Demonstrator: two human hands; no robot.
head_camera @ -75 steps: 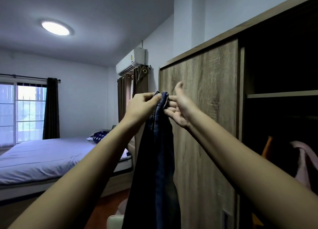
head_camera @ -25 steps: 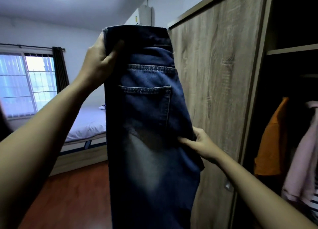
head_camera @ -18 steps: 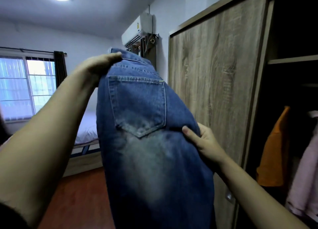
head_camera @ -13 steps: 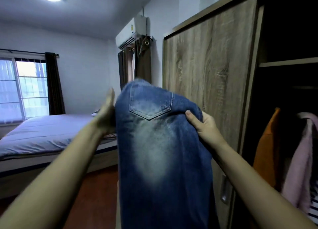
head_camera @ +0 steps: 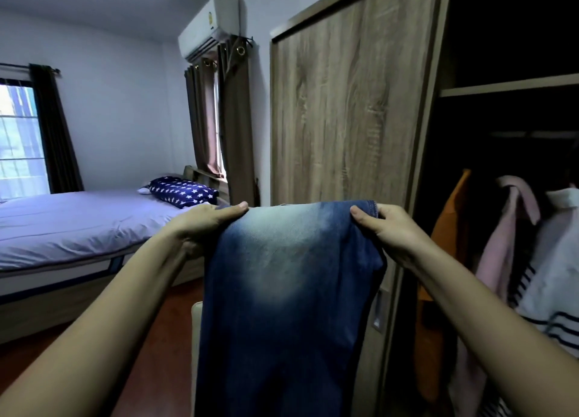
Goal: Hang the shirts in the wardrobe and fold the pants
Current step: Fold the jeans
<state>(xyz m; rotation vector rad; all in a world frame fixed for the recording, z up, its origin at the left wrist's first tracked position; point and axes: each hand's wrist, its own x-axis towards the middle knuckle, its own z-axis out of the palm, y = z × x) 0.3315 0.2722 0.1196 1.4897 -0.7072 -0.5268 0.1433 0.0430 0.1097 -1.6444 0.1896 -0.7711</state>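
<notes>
A bed (head_camera: pixel 62 222) lies at far left. The left hand (head_camera: pixel 203 225) has its grip clamped on one top corner of the jeans (head_camera: pixel 288 291), which hang in mid-air, doubled over. The right hand (head_camera: pixel 388 231) pinches the other corner. Shirts (head_camera: pixel 513 228) already hang in the wardrobe (head_camera: pixel 344 118). The folding looks only partly done.

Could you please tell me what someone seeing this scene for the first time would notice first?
The faded blue jeans fill the centre foreground, draped from a fold that the left hand and right hand grip at either end. Right behind them stands the wooden wardrobe door, with an orange shirt and a pink shirt hanging in the dark open section on the right. On the left lies a bed with a star-patterned pillow.
</notes>
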